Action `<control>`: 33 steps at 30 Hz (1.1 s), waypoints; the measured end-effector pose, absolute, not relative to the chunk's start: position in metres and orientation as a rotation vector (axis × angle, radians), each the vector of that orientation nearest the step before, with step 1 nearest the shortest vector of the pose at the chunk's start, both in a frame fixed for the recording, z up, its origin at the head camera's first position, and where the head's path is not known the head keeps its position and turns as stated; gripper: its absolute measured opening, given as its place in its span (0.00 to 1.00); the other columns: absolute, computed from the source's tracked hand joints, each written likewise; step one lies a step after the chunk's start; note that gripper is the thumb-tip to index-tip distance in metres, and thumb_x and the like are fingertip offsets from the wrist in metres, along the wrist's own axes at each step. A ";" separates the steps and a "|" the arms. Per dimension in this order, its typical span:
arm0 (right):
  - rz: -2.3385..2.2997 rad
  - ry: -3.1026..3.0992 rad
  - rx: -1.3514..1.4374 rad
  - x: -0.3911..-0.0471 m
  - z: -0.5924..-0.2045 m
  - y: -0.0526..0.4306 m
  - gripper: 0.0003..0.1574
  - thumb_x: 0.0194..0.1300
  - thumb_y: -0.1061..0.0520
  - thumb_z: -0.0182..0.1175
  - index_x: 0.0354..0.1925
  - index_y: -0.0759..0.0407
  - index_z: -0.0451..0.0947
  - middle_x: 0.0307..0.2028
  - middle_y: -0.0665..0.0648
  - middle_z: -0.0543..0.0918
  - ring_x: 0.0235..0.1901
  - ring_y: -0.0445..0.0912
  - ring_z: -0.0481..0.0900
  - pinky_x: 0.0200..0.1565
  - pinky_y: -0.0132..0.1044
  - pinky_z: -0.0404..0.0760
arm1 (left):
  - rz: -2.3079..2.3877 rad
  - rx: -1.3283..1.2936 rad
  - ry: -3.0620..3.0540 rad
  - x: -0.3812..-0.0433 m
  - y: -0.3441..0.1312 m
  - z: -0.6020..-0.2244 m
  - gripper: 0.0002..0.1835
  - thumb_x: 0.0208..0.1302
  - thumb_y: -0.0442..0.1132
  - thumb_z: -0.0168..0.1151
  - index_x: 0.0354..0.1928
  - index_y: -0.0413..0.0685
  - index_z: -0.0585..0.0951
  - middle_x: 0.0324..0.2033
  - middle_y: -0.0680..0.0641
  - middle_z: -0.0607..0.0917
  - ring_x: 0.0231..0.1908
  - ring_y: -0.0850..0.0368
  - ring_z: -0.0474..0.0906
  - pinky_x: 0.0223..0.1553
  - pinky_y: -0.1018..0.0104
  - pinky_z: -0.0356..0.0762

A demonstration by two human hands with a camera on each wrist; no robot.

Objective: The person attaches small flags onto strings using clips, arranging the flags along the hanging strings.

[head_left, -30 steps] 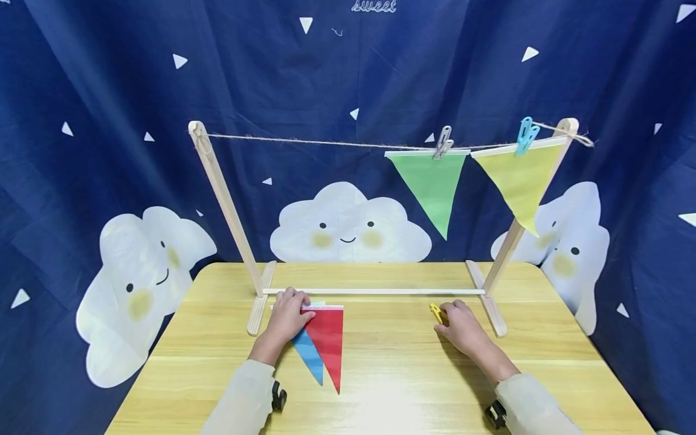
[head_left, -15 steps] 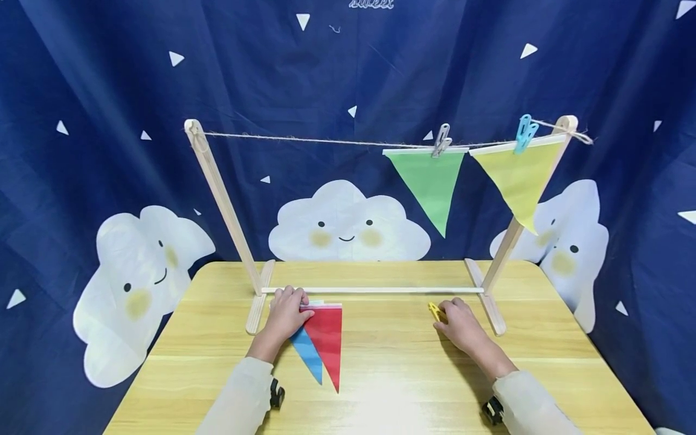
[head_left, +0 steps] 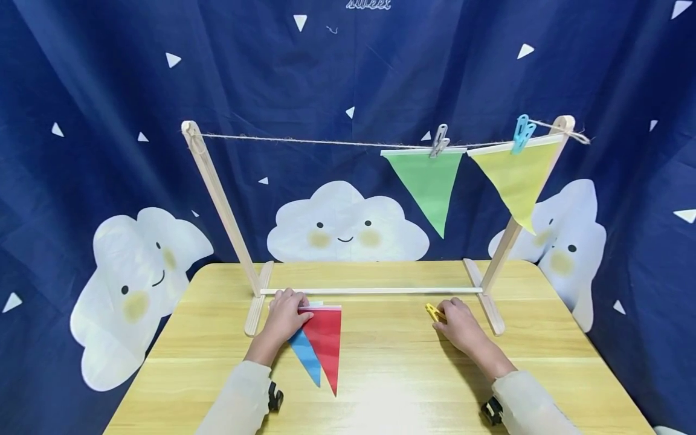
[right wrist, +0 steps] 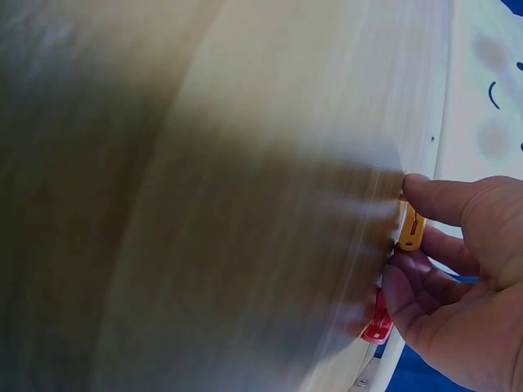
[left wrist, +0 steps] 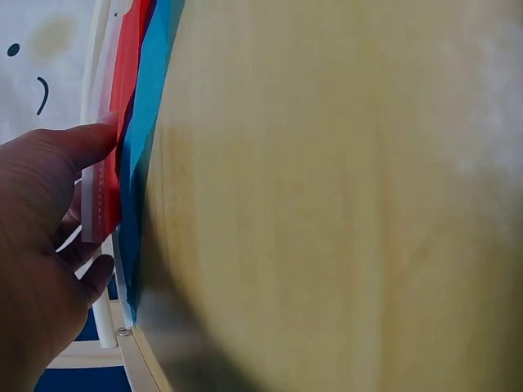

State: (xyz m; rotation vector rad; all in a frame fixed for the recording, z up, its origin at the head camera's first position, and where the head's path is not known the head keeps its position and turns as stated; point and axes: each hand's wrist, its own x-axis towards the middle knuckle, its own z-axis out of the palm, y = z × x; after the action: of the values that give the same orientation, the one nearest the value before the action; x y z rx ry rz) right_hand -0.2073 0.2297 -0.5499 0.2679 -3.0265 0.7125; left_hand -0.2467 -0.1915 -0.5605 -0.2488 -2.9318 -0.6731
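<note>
My left hand (head_left: pixel 285 314) pinches the white-edged top of a red pennant (head_left: pixel 326 341) between thumb and fingers, near the table. A blue pennant (head_left: pixel 306 356) lies partly beneath the red one; the left wrist view shows both nearly edge-on. On the right, thumb and fingertips of my right hand (head_left: pixel 461 325) hold a yellow clothespin (right wrist: pixel 413 227) just above the tabletop. A red clothespin (right wrist: pixel 377 320) sits by the curled lower fingers in the right wrist view; the hand hides it from the head view.
A wooden stand with two posts (head_left: pixel 223 211) carries a twine line (head_left: pixel 293 141). On it hang a green pennant (head_left: pixel 426 184) under a grey clothespin (head_left: pixel 439 142) and a yellow pennant (head_left: pixel 516 175) under a blue clothespin (head_left: pixel 523 134). A white bar (head_left: pixel 370 290) joins the feet.
The head view has shifted slightly. Both hands stay almost in place, the left on the red pennant and the right on the yellow clothespin, which has turned a little.
</note>
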 end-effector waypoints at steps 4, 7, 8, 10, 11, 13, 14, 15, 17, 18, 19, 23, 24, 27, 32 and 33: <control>0.707 -3.027 0.261 -0.207 -0.550 0.229 0.17 0.59 0.61 0.75 0.43 0.68 0.80 0.36 0.59 0.77 0.34 0.48 0.74 0.38 0.44 0.78 | -0.750 -0.274 -2.898 -0.247 -0.193 -0.563 0.12 0.57 0.41 0.79 0.29 0.52 0.81 0.30 0.50 0.75 0.38 0.51 0.68 0.43 0.55 0.68; 0.691 -3.026 0.263 -0.208 -0.551 0.228 0.17 0.59 0.61 0.75 0.43 0.68 0.81 0.36 0.58 0.78 0.35 0.48 0.74 0.39 0.44 0.79 | -0.863 -0.295 -2.854 -0.248 -0.194 -0.565 0.10 0.59 0.36 0.77 0.28 0.52 0.82 0.30 0.51 0.76 0.37 0.53 0.71 0.43 0.56 0.71; 0.687 -3.024 0.267 -0.208 -0.551 0.228 0.17 0.59 0.61 0.75 0.43 0.68 0.81 0.36 0.58 0.78 0.35 0.48 0.75 0.39 0.44 0.79 | -0.902 -0.301 -2.839 -0.248 -0.194 -0.565 0.10 0.59 0.35 0.76 0.28 0.52 0.82 0.30 0.51 0.77 0.37 0.54 0.72 0.43 0.57 0.73; 0.682 -3.018 0.279 -0.207 -0.551 0.227 0.17 0.59 0.62 0.75 0.43 0.68 0.81 0.36 0.59 0.78 0.35 0.48 0.75 0.39 0.44 0.79 | -0.983 -0.306 -2.813 -0.248 -0.194 -0.565 0.09 0.60 0.32 0.75 0.29 0.51 0.82 0.30 0.52 0.79 0.36 0.55 0.75 0.44 0.57 0.77; 0.683 -3.014 0.283 -0.207 -0.552 0.227 0.17 0.59 0.62 0.75 0.43 0.69 0.81 0.36 0.59 0.78 0.35 0.48 0.75 0.39 0.45 0.79 | -1.020 -0.300 -2.807 -0.248 -0.194 -0.564 0.09 0.60 0.32 0.75 0.30 0.51 0.83 0.30 0.52 0.80 0.36 0.55 0.76 0.44 0.57 0.78; 0.688 -3.005 0.287 -0.208 -0.552 0.227 0.17 0.58 0.62 0.75 0.43 0.68 0.82 0.35 0.59 0.78 0.35 0.49 0.75 0.39 0.45 0.79 | -1.085 -0.283 -2.801 -0.247 -0.194 -0.563 0.08 0.62 0.30 0.73 0.31 0.49 0.83 0.30 0.52 0.82 0.36 0.56 0.78 0.44 0.58 0.80; 0.688 -3.001 0.293 -0.208 -0.552 0.227 0.16 0.58 0.62 0.75 0.42 0.68 0.82 0.35 0.59 0.78 0.35 0.49 0.75 0.39 0.45 0.79 | -1.115 -0.275 -2.801 -0.247 -0.194 -0.563 0.08 0.62 0.30 0.72 0.31 0.49 0.84 0.30 0.52 0.83 0.36 0.56 0.79 0.44 0.59 0.80; 0.689 -2.999 0.294 -0.208 -0.552 0.227 0.16 0.58 0.62 0.75 0.42 0.68 0.82 0.35 0.59 0.78 0.35 0.49 0.75 0.39 0.45 0.79 | -1.141 -0.265 -2.801 -0.247 -0.194 -0.562 0.07 0.63 0.29 0.72 0.32 0.49 0.84 0.30 0.52 0.84 0.36 0.56 0.79 0.44 0.59 0.80; 0.690 -2.997 0.295 -0.208 -0.552 0.228 0.15 0.58 0.62 0.75 0.42 0.68 0.82 0.35 0.58 0.79 0.35 0.49 0.75 0.39 0.45 0.80 | -1.190 -0.250 -2.797 -0.246 -0.194 -0.561 0.07 0.63 0.29 0.71 0.32 0.49 0.84 0.30 0.52 0.84 0.36 0.56 0.79 0.43 0.59 0.80; 0.687 -2.998 0.299 -0.208 -0.552 0.228 0.15 0.58 0.63 0.75 0.42 0.68 0.82 0.35 0.58 0.79 0.35 0.49 0.75 0.39 0.45 0.80 | -1.217 -0.240 -2.797 -0.245 -0.194 -0.561 0.07 0.64 0.29 0.70 0.32 0.49 0.84 0.30 0.52 0.84 0.36 0.56 0.79 0.43 0.59 0.80; 0.688 -3.002 0.297 -0.208 -0.551 0.228 0.15 0.59 0.62 0.75 0.42 0.68 0.83 0.35 0.58 0.79 0.35 0.49 0.75 0.39 0.45 0.79 | -1.245 -0.233 -2.793 -0.244 -0.194 -0.561 0.08 0.64 0.29 0.70 0.32 0.50 0.84 0.30 0.52 0.85 0.36 0.56 0.79 0.44 0.58 0.80; 0.689 -3.018 0.286 -0.208 -0.551 0.228 0.15 0.59 0.62 0.74 0.43 0.68 0.83 0.35 0.58 0.80 0.37 0.49 0.75 0.40 0.45 0.79 | -1.333 -0.203 -2.775 -0.243 -0.193 -0.559 0.06 0.65 0.30 0.70 0.33 0.49 0.84 0.32 0.52 0.86 0.38 0.55 0.80 0.47 0.56 0.80; 0.689 -3.020 0.284 -0.208 -0.551 0.228 0.15 0.59 0.63 0.74 0.43 0.68 0.83 0.35 0.58 0.80 0.37 0.50 0.75 0.40 0.45 0.79 | -1.356 -0.194 -2.768 -0.243 -0.193 -0.559 0.05 0.65 0.30 0.70 0.33 0.48 0.85 0.33 0.52 0.86 0.39 0.55 0.80 0.47 0.56 0.80; 0.697 -3.022 0.280 -0.208 -0.551 0.228 0.15 0.60 0.63 0.74 0.43 0.68 0.83 0.35 0.58 0.80 0.37 0.50 0.76 0.40 0.46 0.80 | -1.399 -0.180 -2.737 -0.242 -0.193 -0.560 0.03 0.64 0.31 0.72 0.35 0.44 0.86 0.34 0.50 0.87 0.40 0.54 0.81 0.47 0.57 0.80; 0.701 -3.033 0.283 -0.208 -0.550 0.227 0.15 0.60 0.63 0.73 0.44 0.69 0.82 0.36 0.59 0.81 0.36 0.49 0.76 0.40 0.45 0.80 | -1.530 -0.114 -2.661 -0.241 -0.192 -0.561 0.03 0.63 0.31 0.73 0.37 0.44 0.87 0.36 0.48 0.88 0.41 0.53 0.82 0.47 0.60 0.80; 0.701 -3.039 0.277 -0.208 -0.550 0.226 0.16 0.60 0.63 0.73 0.44 0.69 0.82 0.36 0.59 0.81 0.36 0.49 0.77 0.40 0.45 0.81 | -1.545 -0.104 -2.650 -0.240 -0.192 -0.561 0.04 0.63 0.32 0.73 0.37 0.45 0.87 0.36 0.48 0.88 0.41 0.53 0.82 0.48 0.60 0.80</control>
State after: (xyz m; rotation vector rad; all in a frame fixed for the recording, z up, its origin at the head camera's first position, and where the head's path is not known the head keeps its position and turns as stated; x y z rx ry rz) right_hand -0.2078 0.2264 -0.5502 0.2768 -3.0391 0.7010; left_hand -0.2403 -0.1919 -0.5610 -0.1040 -2.6498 -1.5448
